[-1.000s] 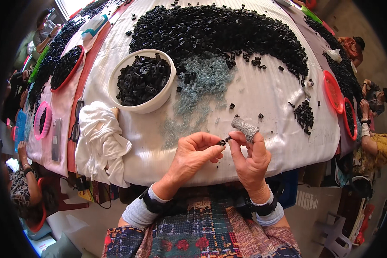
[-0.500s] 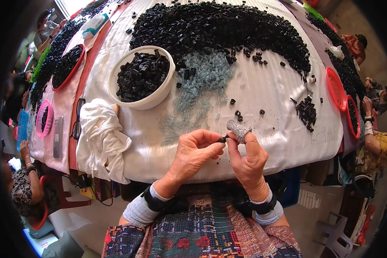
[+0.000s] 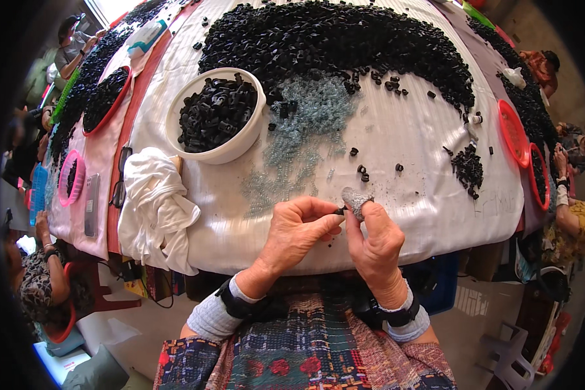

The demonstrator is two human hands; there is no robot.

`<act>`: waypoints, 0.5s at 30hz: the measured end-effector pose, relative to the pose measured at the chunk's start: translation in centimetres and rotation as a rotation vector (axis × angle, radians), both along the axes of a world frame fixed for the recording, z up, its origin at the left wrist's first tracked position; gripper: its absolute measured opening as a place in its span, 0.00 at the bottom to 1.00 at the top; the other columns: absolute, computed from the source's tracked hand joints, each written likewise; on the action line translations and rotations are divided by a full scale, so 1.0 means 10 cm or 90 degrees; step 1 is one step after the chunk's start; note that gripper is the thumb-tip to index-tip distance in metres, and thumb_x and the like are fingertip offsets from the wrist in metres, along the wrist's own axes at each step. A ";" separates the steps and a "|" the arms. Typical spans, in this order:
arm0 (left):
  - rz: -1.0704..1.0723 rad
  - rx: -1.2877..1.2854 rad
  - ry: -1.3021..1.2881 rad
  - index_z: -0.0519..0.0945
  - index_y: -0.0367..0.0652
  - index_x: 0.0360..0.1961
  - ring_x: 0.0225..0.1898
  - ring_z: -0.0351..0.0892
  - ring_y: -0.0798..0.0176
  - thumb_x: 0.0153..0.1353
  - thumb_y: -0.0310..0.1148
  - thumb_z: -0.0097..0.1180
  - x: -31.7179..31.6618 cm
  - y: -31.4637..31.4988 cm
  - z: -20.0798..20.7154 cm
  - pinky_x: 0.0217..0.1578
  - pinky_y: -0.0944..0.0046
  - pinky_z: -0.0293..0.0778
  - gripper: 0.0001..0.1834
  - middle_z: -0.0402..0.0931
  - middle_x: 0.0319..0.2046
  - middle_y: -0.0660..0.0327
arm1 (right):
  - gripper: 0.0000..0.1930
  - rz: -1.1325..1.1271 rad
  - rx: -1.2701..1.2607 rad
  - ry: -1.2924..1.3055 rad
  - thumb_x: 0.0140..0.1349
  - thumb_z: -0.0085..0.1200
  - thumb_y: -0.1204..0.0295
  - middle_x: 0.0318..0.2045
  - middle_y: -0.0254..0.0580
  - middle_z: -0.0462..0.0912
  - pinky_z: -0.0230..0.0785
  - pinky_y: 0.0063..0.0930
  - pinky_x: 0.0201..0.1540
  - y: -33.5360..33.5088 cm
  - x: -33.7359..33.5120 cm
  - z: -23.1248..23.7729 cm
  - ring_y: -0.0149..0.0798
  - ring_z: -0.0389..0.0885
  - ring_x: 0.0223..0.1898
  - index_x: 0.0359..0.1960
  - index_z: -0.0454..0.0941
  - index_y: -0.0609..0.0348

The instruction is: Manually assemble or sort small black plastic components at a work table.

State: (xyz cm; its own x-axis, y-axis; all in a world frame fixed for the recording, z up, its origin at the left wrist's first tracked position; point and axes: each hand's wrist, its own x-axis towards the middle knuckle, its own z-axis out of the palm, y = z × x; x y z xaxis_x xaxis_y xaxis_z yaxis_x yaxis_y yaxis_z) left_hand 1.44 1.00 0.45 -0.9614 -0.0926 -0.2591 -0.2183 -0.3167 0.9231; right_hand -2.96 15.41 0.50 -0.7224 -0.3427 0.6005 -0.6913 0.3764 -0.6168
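Observation:
My left hand [image 3: 299,227] pinches a small black plastic part [image 3: 340,211] between thumb and forefinger. Close against it, my right hand [image 3: 375,244] is also closed, its thumb and forefinger meeting at the part's other end; the fingers hide most of that end. A grey, rough-looking cover [image 3: 357,200] wraps the right forefinger. Beyond my hands lies a loose pile of small clear springs [image 3: 312,114]. A few black clips [image 3: 362,173] are scattered on the white cloth just past my fingertips.
A white bowl [image 3: 259,123] full of black parts stands left of the springs. Behind spreads a large heap of black parts [image 3: 331,39]. A crumpled white cloth [image 3: 156,208] lies left, a small black pile [image 3: 467,170] right. People sit at both sides near red baskets [image 3: 513,133].
The black part has shifted slightly right, closer in between the right thumb and the covered forefinger. The right fingertips have drawn together. The whole view has turned a little.

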 end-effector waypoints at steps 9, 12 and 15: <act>0.013 0.017 -0.016 0.80 0.33 0.38 0.28 0.78 0.72 0.57 0.27 0.60 0.01 0.02 0.00 0.31 0.72 0.76 0.10 0.81 0.28 0.60 | 0.12 -0.017 -0.021 -0.051 0.46 0.56 0.88 0.24 0.50 0.74 0.69 0.35 0.27 -0.03 -0.01 -0.03 0.50 0.76 0.25 0.33 0.73 0.67; 0.023 -0.011 -0.028 0.80 0.33 0.39 0.28 0.78 0.72 0.57 0.27 0.60 0.00 0.03 -0.01 0.32 0.72 0.76 0.10 0.81 0.29 0.60 | 0.11 -0.005 -0.052 -0.115 0.47 0.57 0.87 0.24 0.50 0.75 0.70 0.34 0.27 -0.01 -0.04 -0.01 0.50 0.76 0.25 0.33 0.73 0.66; 0.013 -0.009 -0.017 0.79 0.32 0.38 0.28 0.79 0.72 0.58 0.27 0.59 -0.01 0.03 -0.01 0.31 0.73 0.77 0.09 0.80 0.29 0.60 | 0.10 0.019 -0.010 -0.046 0.48 0.57 0.86 0.24 0.50 0.76 0.70 0.33 0.27 0.03 -0.06 0.02 0.49 0.77 0.24 0.33 0.73 0.66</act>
State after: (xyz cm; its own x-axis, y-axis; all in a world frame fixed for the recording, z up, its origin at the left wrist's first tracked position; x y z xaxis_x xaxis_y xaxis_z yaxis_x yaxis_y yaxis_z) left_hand 1.38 1.33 0.38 -0.9521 -0.1162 -0.2828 -0.2360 -0.3091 0.9213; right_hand -3.58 15.69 0.65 -0.7538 -0.3555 0.5526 -0.6554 0.3465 -0.6711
